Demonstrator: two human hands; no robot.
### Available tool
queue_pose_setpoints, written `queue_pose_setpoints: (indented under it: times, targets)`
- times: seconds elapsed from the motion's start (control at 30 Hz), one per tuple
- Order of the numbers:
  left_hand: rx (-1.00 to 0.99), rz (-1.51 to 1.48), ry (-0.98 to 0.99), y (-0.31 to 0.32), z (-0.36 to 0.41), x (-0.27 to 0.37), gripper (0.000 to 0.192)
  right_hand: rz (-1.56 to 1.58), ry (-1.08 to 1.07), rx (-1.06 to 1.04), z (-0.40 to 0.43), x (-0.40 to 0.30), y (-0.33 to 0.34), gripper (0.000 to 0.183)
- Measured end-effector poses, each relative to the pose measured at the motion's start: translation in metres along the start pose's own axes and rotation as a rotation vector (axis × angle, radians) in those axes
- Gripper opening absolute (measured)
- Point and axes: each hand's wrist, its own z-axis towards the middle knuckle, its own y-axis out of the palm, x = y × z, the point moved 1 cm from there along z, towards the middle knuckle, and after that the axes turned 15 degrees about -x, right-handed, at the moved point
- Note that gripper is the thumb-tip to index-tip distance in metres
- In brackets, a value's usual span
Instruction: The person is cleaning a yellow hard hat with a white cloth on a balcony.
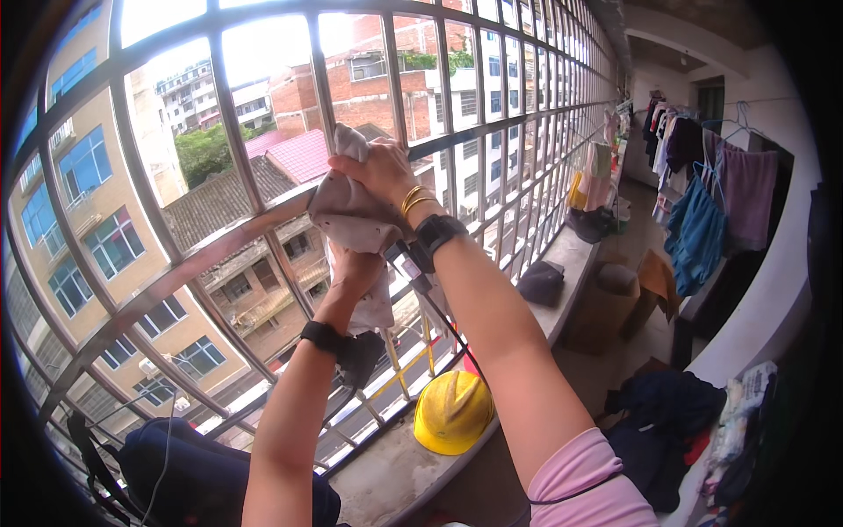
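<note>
A damp-looking pale cloth (349, 211) with small dark marks is bunched around a metal bar of the window grille (263, 224). My right hand (385, 172), with gold bangles and a strapped device at the wrist, grips its upper part against the bars. Just below, my left hand (355, 267) holds the cloth from underneath; its fingers are largely hidden by the fabric. The cloth's lower end hangs beneath that hand. A black strap and a dark device sit on the left wrist, and a black cable runs from the right wrist device along the forearm.
A yellow hard hat (453, 413) rests on the concrete ledge (388, 468) below the grille. Dark blue fabric (191, 468) lies at lower left. A dark cap-like item (541, 283) sits farther along the ledge. Cardboard boxes (599, 306) and hanging clothes (695, 230) stand along the corridor.
</note>
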Motion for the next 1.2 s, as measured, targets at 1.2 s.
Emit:
queue_pose_setpoints:
  times: [1.2]
  targets:
    - [0.120, -0.131, -0.040, 0.100, 0.066, 0.031, 0.045, -0.273, -0.194, 0.633, -0.002, 0.125, -0.026, 0.044]
